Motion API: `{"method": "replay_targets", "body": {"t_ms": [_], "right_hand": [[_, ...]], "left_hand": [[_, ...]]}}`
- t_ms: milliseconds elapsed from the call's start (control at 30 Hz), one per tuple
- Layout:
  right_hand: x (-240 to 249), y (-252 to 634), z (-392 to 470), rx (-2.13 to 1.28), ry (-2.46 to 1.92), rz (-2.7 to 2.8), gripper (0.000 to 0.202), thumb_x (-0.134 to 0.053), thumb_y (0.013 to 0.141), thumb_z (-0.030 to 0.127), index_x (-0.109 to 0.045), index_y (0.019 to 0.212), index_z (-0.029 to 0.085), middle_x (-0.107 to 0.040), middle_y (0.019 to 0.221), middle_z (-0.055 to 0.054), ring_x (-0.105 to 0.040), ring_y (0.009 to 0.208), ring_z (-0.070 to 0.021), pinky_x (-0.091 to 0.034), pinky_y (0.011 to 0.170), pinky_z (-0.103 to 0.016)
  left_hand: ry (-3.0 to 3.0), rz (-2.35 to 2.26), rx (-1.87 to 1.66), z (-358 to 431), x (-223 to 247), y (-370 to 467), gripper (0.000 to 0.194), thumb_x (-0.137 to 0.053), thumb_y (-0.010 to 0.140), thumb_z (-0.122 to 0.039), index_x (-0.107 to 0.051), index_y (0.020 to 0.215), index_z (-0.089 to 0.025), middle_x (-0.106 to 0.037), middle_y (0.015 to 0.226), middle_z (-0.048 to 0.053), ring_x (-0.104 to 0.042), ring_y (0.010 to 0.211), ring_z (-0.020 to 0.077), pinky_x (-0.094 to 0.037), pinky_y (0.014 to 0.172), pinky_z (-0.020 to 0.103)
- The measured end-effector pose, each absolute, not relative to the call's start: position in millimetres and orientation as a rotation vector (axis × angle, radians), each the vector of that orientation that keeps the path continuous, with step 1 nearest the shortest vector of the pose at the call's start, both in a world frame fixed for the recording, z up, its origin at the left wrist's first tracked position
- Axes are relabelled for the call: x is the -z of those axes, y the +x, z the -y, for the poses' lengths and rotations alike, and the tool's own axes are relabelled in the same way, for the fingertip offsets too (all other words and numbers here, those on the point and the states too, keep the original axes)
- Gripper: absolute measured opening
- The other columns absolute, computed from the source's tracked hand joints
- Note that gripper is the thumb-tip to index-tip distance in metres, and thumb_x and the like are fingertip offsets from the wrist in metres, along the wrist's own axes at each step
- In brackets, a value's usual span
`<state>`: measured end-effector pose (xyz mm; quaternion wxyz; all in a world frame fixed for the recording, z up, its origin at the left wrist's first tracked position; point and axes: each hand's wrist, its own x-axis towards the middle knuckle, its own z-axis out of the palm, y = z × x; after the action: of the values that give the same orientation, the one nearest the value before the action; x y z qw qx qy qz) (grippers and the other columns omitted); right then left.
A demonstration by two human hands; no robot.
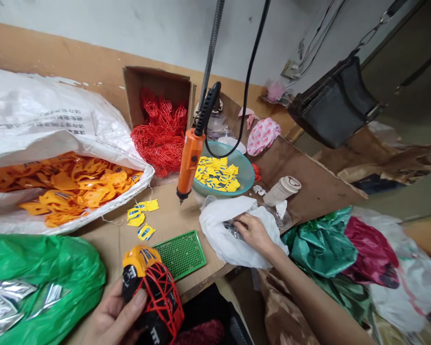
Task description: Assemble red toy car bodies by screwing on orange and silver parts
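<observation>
Low in the view, my left hand (120,314) is closed around a toy car body (161,297) with black sides, red lattice bars and an orange panel at its upper end. My right hand (253,232) reaches into a white plastic bag (219,223). Its fingers are bent together over small dark metallic pieces (232,229), with the fingertips hidden among them. Between the hands lies a green perforated tray (181,254). An orange electric screwdriver (191,163) hangs upright above the table, touched by neither hand.
A teal bowl (249,177) of yellow parts stands behind the bag. Red lattice pieces (158,139) spill from a cardboard box (158,76). At left are a white sack (93,143) of orange panels and a green bag (75,268) with silvery parts. A lidded cup (282,190) stands right.
</observation>
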<state>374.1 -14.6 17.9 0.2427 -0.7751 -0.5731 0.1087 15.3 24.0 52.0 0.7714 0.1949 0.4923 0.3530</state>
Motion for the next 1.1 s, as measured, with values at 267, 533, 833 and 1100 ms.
{"method": "replay_targets", "body": {"t_ms": [267, 533, 833, 1100], "right_hand": [[-45, 347, 30, -0.45, -1.993, 1.296, 0.03, -0.055, 0.089, 0.039, -0.072, 0.082, 0.016, -0.064, 0.064, -0.005, -0.059, 0.058, -0.018, -0.045, 0.055, -0.028], [-69, 262, 21, -1.25, -1.465, 0.92, 0.033, -0.072, 0.083, 0.043, -0.074, 0.103, 0.017, -0.065, 0.066, -0.001, -0.059, 0.053, -0.0109, -0.049, 0.051, -0.022], [-104, 203, -33, -1.515, -1.272, 1.504, 0.017, -0.058, 0.085, 0.021, -0.075, 0.086, 0.019, -0.06, 0.08, 0.0, -0.06, 0.056, -0.0082, -0.049, 0.051, -0.019], [-71, 158, -44, -1.442, -1.244, 1.129, 0.042, -0.073, 0.071, 0.017, -0.062, 0.111, 0.022, -0.062, 0.087, 0.002, -0.059, 0.071, -0.0101, -0.052, 0.064, -0.021]], "left_hand": [[0.404, -1.033, -0.743, -31, -45, 9, 0.08, -0.097, 0.053, -0.033, -0.065, 0.126, -0.024, -0.079, 0.111, 0.01, -0.074, 0.098, 0.0369, -0.065, 0.074, 0.042], [0.601, -0.956, -0.927, -29, -45, 20, 0.044, -0.09, 0.066, -0.031, -0.074, 0.104, -0.017, -0.078, 0.093, 0.007, -0.072, 0.081, 0.0205, -0.059, 0.073, 0.027], [0.707, -0.936, -0.925, -30, -46, -3, 0.046, -0.092, 0.063, -0.027, -0.073, 0.103, -0.017, -0.076, 0.093, 0.005, -0.067, 0.081, 0.0182, -0.054, 0.075, 0.026], [0.667, -0.948, -1.004, -34, -42, -8, 0.046, -0.091, 0.065, -0.025, -0.072, 0.106, -0.016, -0.077, 0.099, 0.006, -0.068, 0.089, 0.0193, -0.054, 0.082, 0.028]]}}
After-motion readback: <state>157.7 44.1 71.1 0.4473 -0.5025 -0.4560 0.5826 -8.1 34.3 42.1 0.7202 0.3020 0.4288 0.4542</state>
